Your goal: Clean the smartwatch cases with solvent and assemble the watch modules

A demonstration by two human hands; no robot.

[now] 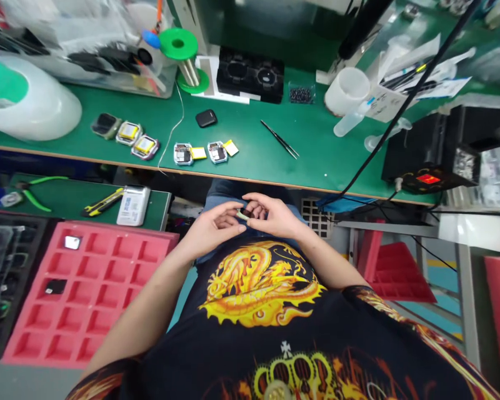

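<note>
Above my lap, just off the front edge of the bench, my left hand (224, 218) and my right hand (270, 215) meet around a small pale-rimmed piece (244, 214) with a dark middle. The fingers of both hands are closed on its edges and cover much of it, so its exact kind does not show. On the bench ahead lie two opened smartwatch bodies (183, 154) (217, 152), each with a yellow battery (199, 153) folded out to its side. A black rounded case (206, 118) sits behind them, and black tweezers (279, 139) lie to the right.
Further left are several more watch units (129, 133), a solder wire spool (188, 66) and a white bottle (37, 103). A red compartment tray (95, 272), a yellow cutter (103, 203) and green-handled pliers (29, 191) are lower left. A black box with a red display (429, 179) stands right, its cable crossing the view.
</note>
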